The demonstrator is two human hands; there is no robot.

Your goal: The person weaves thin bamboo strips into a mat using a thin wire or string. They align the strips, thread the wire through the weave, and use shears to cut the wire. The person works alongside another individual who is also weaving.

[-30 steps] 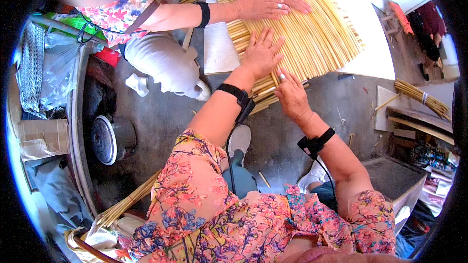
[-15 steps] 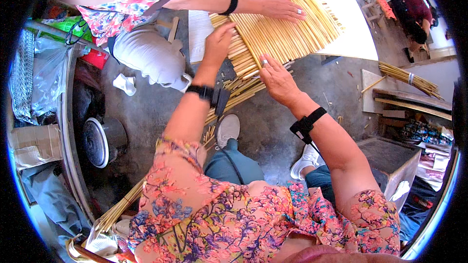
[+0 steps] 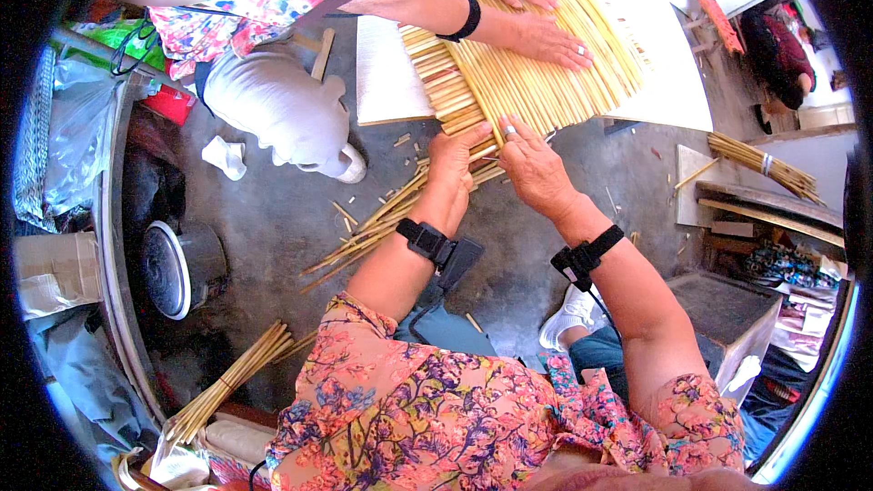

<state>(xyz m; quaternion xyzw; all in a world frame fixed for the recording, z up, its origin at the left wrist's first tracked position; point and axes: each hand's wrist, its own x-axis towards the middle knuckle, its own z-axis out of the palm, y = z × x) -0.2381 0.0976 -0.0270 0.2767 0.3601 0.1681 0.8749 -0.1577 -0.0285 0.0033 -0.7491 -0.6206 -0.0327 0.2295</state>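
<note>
A mat of straw-yellow stalks point(image 3: 536, 64) lies on a white tabletop point(image 3: 391, 73) ahead of me. One longer stalk point(image 3: 475, 91) crosses its left part, ending toward me. At that near end my right hand point(image 3: 536, 173) is closed, thumb and fingers pinching the stalk. Close beside it my left hand point(image 3: 452, 164) is closed on the stalk ends at the mat's near corner; the exact grip is partly hidden. Both hands wear black wrist straps. A co-worker's hands point(image 3: 536, 36) rest flat on the mat's far part.
Loose stalks point(image 3: 382, 218) stick out below the near corner, with cut bits on the floor. A tied bundle point(image 3: 764, 166) leans at right; another bundle point(image 3: 232, 382) lies at lower left. A dark bucket point(image 3: 186, 268) stands left, a grey box point(image 3: 727, 309) right. The co-worker's leg point(image 3: 282, 114) is at left.
My left hand has come down from the crossing stalk's far end to the near corner, beside my right hand. My right hand has shifted slightly and stays at the near end.
</note>
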